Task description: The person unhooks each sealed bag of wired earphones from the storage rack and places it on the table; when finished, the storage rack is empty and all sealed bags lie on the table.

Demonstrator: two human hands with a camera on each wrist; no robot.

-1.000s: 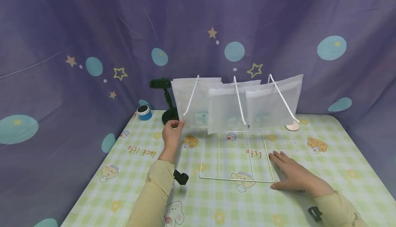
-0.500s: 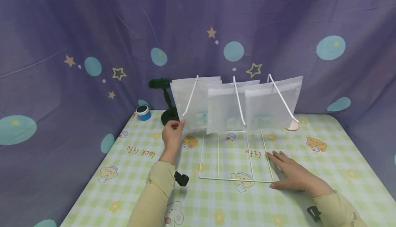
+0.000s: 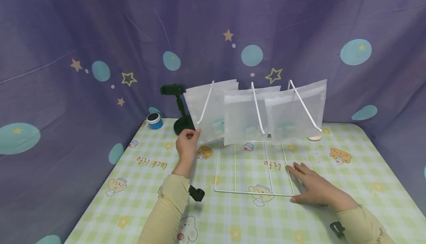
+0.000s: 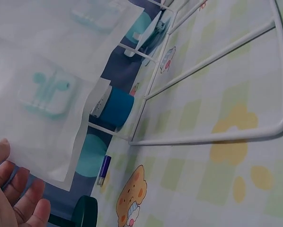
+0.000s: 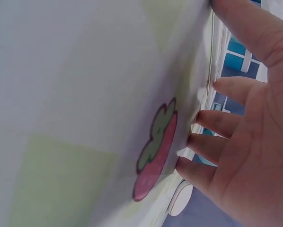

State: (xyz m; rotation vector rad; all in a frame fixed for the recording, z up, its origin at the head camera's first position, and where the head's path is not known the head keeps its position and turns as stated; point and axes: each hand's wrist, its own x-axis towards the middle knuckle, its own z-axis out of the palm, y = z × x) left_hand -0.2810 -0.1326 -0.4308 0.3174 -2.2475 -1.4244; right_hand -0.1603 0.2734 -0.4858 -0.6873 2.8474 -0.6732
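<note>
Blue, dark-topped jar (image 3: 155,121) and dark green stand (image 3: 181,114) sit left of the head view's centre. The left hand (image 3: 187,144) pinches a frosted bag (image 3: 214,107), mid-frame on a white rack (image 3: 254,193); lower right, the right hand (image 3: 314,186) touches the rack, fingers spread.

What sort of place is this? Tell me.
Probably a staged tabletop corner: purple star-printed fabric curtain, green-and-white checked tablecloth, white wire rack hung with frosted plastic pouches.

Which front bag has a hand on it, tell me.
The leftmost bag: the left hand pinches its lower left corner. No hand touches the middle bag or the right bag.
</note>
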